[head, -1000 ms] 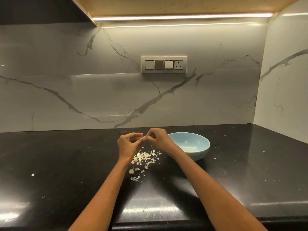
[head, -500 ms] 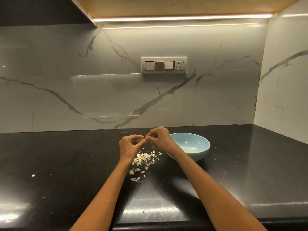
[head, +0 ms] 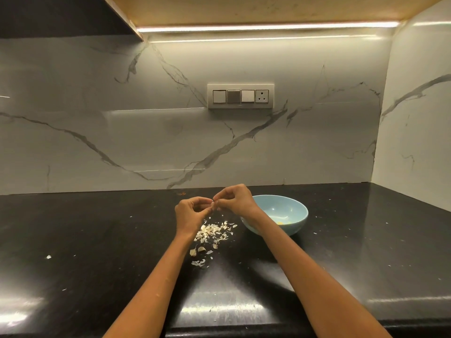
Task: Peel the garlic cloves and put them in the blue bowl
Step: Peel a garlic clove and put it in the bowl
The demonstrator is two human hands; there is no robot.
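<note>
garlic clove [head: 212,205] under work is pinched between the fingertips of both hands, held above the table just left of the blue bowl [head: 296,222]; it is too small here to tell how much skin remains on it. left hand [head: 189,213] has thumb and fingers curled in on the clove; right hand [head: 235,200] meets it from the other side, fingers bent and picking at the same spot. the two hands touch at the fingertips.

progress, as judged: partly done. a heap of peel scraps [head: 214,231] lies on the table directly below the hands, which suggests several cloves are already stripped. inside the bowl a small yellowish item [head: 280,223] is visible; the right forearm hides part of the interior, so a count is not possible.

outstanding: at least two whole-looking cloves [head: 196,251] lie on the table nearer the person than the heap, seemingly unpeeled. the clove in hand is not yet in the bowl. loose flakes are scattered across the dark table [head: 97,240].
</note>
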